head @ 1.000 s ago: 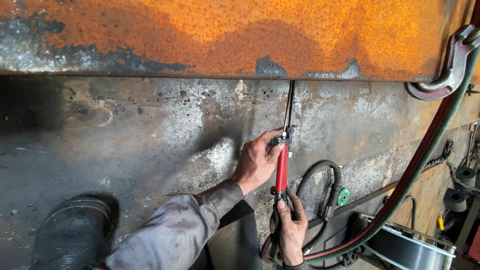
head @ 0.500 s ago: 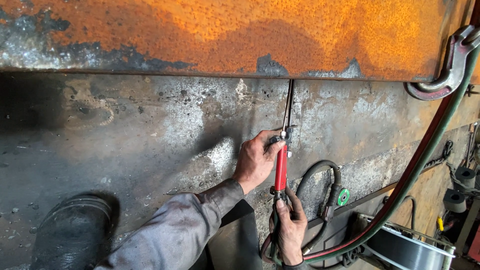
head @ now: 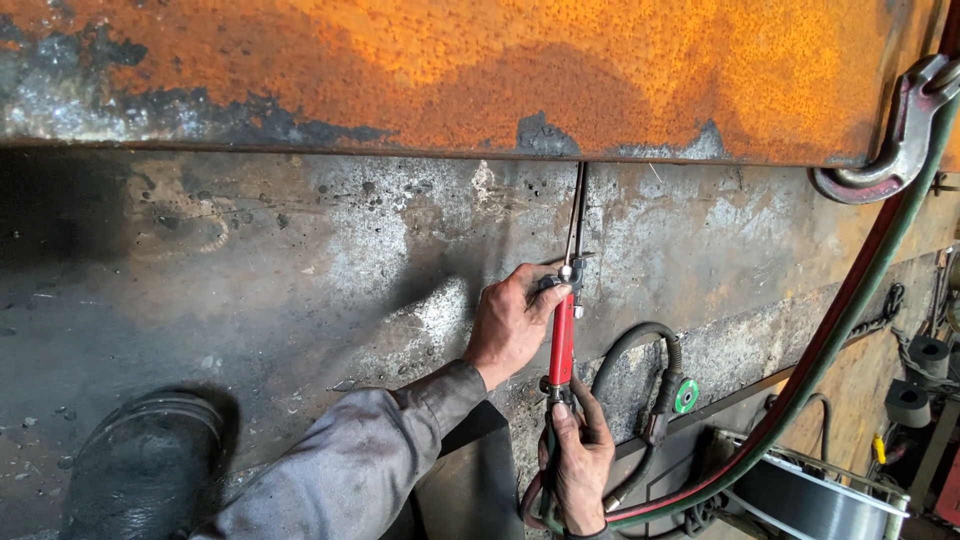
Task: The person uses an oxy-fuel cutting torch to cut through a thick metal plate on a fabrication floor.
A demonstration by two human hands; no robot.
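With my left hand [head: 512,322] clamped near the valves and my right hand [head: 578,462] gripping the rear of the red-handled cutting torch [head: 562,340], I judge it best to keep its tip steady against the rusty plate's [head: 480,70] lower edge.

Rusty plate [head: 420,70] blocking ahead of torch [head: 562,335]

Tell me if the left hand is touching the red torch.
Touching. The head view shows the left hand with its fingers wrapped around the top of the red torch, no gap between them.
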